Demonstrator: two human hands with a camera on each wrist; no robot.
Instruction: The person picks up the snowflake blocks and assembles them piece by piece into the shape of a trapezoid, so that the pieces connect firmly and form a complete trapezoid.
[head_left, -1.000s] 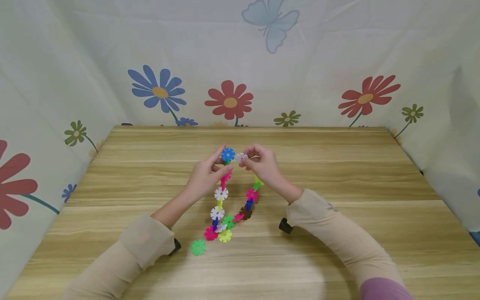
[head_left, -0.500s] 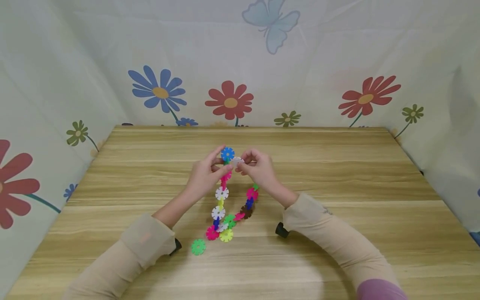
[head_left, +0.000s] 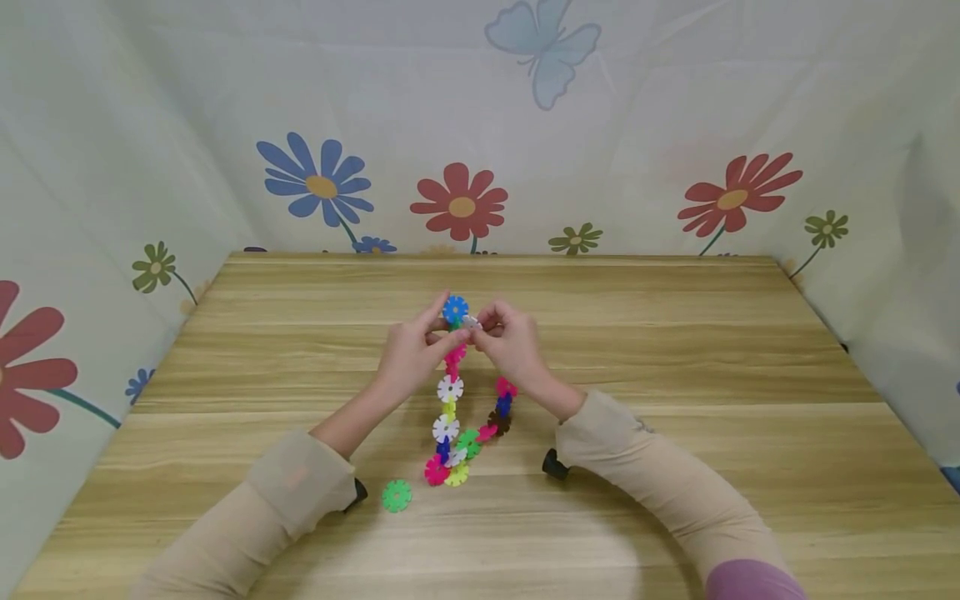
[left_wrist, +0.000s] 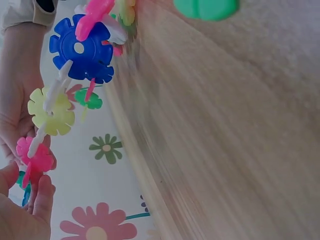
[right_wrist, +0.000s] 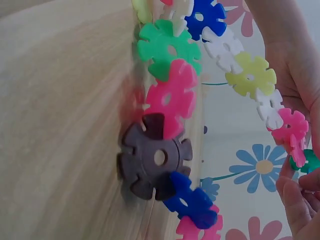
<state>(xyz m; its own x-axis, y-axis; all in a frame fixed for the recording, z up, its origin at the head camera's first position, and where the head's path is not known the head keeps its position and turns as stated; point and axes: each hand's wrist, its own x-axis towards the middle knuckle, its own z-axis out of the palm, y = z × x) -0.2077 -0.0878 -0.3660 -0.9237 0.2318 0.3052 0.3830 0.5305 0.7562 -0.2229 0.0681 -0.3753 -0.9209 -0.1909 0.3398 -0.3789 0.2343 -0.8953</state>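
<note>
My left hand [head_left: 411, 352] pinches the upper part of a chain of slotted plastic snowflake discs, just below its blue end disc [head_left: 455, 309]. Between the thumb and fingers of my right hand [head_left: 513, 343] is a white snowflake disc [head_left: 471, 322], held at the chain's top beside the blue disc. Whether their slots engage is hidden by the fingers. From the left hand the chain hangs through a white disc [head_left: 450, 388] to the tabletop, then bends up to the right past a brown disc [right_wrist: 155, 157]. Its other end is hidden behind the right hand.
A loose green snowflake disc [head_left: 397, 496] lies on the wooden table [head_left: 675, 358], left of the chain's lower bend. Behind the table hangs a pale cloth [head_left: 622, 125] printed with flowers and a butterfly. A black wrist camera [head_left: 555, 464] shows under the right sleeve.
The right hand has moved left with the white disc, bringing it from beside the blue disc to the chain. The chain's lower bend has slid slightly right; the green disc has stayed put.
</note>
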